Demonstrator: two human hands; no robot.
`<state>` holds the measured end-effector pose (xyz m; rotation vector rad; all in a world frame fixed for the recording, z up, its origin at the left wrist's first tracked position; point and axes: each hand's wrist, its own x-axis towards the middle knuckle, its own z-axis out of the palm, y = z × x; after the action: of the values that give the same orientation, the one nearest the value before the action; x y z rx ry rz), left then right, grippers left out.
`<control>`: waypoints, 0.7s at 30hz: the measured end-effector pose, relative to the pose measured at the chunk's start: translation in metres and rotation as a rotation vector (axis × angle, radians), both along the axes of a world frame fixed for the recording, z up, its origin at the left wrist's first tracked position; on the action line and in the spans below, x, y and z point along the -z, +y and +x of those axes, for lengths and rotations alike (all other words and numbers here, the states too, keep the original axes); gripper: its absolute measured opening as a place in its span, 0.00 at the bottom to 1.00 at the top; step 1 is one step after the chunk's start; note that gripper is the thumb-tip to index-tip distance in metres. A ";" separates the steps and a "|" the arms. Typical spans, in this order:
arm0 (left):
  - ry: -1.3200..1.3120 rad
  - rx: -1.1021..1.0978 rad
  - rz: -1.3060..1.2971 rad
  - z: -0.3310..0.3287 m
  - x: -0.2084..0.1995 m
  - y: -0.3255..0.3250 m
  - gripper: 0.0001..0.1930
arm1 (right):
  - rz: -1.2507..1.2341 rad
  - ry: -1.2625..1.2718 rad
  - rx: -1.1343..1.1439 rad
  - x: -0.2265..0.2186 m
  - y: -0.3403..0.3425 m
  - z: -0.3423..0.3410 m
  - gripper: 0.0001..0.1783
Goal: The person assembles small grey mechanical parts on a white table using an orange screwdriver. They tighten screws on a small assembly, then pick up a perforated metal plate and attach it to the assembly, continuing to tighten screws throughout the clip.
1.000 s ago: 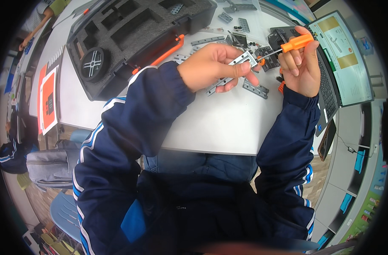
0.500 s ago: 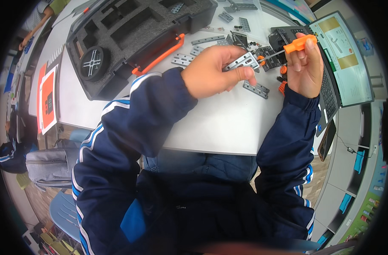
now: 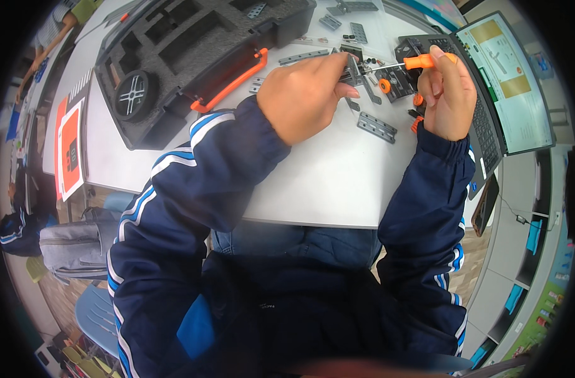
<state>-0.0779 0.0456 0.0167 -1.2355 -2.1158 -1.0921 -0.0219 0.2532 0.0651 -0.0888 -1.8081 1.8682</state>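
Near twelve o'clock in our view, the left hand curls its fingers closely round a grey metal bracket, mostly hidden from us. At two o'clock, the right hand grips an orange-handled screwdriver between thumb and fingertips, palm partly open; the thin shaft points toward nine o'clock, at the bracket. That spot is small and crowded, so we cannot say whether the tip touches.

We judge the work to be partway along: bracket and screwdriver are in hand, but we see no finished join, and other parts lie loose on the desk. A perforated metal beam rests at four o'clock from the left hand, a perforated plate at one o'clock. At eleven o'clock in our view, the foam-lined case holds a black wheel.
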 end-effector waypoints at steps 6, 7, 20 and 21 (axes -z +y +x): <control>-0.440 0.263 -0.012 -0.012 0.000 -0.002 0.16 | -0.078 -0.032 -0.088 -0.004 -0.003 -0.001 0.18; -0.537 0.320 0.038 -0.011 -0.001 -0.002 0.16 | -0.068 -0.021 -0.151 -0.004 -0.002 0.000 0.21; -1.413 0.936 0.090 -0.015 -0.025 -0.012 0.19 | -0.200 0.169 -0.413 0.001 0.011 0.000 0.19; -1.390 0.889 0.070 -0.013 -0.025 -0.011 0.19 | -0.194 0.156 -0.332 0.000 0.009 0.000 0.19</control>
<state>-0.0911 0.0342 0.0419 -1.6486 -2.1861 -3.0605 -0.0223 0.2623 0.0651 0.2978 -1.6076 2.2087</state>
